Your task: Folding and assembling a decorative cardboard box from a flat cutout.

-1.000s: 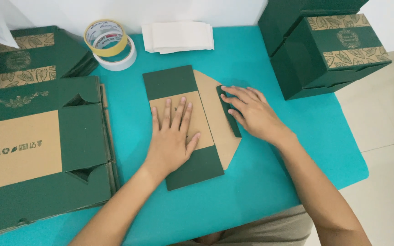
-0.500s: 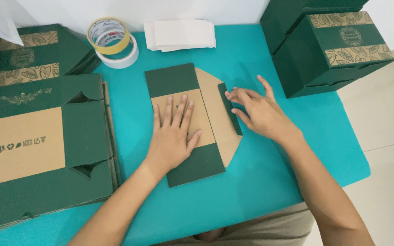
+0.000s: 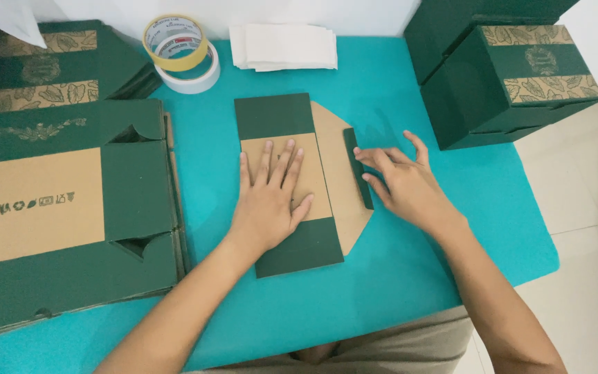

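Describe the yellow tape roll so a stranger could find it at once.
On the teal table, look to the far edge, left of the stack of white paper. The yellow tape roll sits atop a white tape roll; only it is yellow.

From my remote feed the head view is bright and evenly lit by soft, diffuse overhead light. No hard glare; only a faint sheen on the teal table. Shadows are short and soft, sitting just under the left hand and right hand. Focus is sharp centrally. I note slight softness and mild wide-angle stretch toward the corners.
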